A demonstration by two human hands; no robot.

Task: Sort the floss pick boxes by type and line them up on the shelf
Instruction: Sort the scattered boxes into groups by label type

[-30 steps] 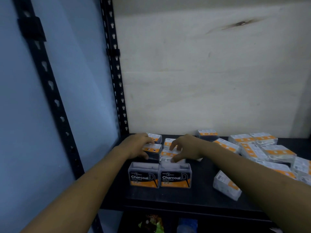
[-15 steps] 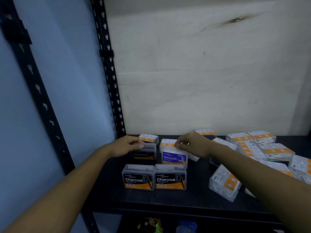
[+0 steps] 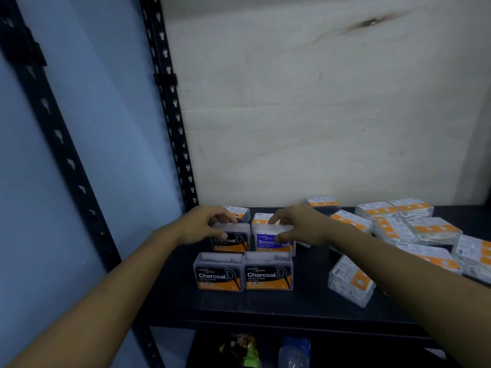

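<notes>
The shelf [image 3: 305,312] was dark; we logged a bare strip along its front edge, at 6 o'clock of the boxes. A black slotted post [image 3: 170,107] stood at 11 o'clock of the left hand [image 3: 202,227], with the plywood back panel [image 3: 318,115] at 12. Bare board lay at 3 o'clock of the front pair, up to a tipped box [image 3: 350,281]. A loose heap [image 3: 414,229] crowded 2 o'clock, orange-banded labels up.

We noted the left hand curled over the rear Charcoal box [image 3: 233,241], thumb on its face. The right hand [image 3: 303,227] pinched the Smooth box [image 3: 271,241], fingers on top, thumb in front. The two held boxes stood touching. The Smooth box had a clear case and a purple label. In front, the left Charcoal box [image 3: 218,273] and the right Charcoal box [image 3: 268,272] stood upright side by side, labels black and orange.
</notes>
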